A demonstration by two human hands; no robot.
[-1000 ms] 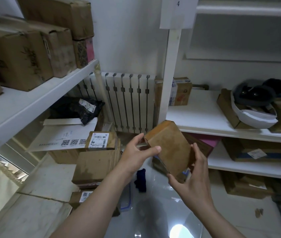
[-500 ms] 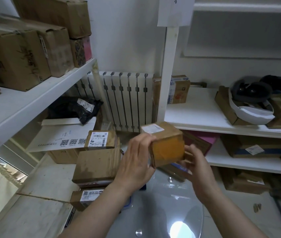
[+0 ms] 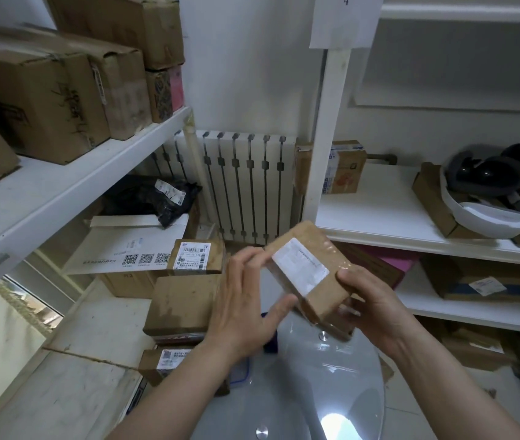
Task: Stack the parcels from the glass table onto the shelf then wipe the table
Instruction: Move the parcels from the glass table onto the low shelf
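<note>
Fingers (image 3: 249, 258) of left hand (image 3: 246, 309) & right hand (image 3: 376, 308) clamp a small brown parcel (image 3: 314, 241), tilted, above the round glass table (image 3: 341, 392). White shelves (image 3: 388, 214) w/ boxes either side, radiator (image 3: 246, 185) at back. Parcel's label (image 3: 300, 269) too blurred to read; table cut off at btm.

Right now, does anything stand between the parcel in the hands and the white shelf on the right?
Nothing visible does. Left hand and right hand hold the parcel before the shelf; its board lies bare between the small box by the post and the brown box farther right.
</note>
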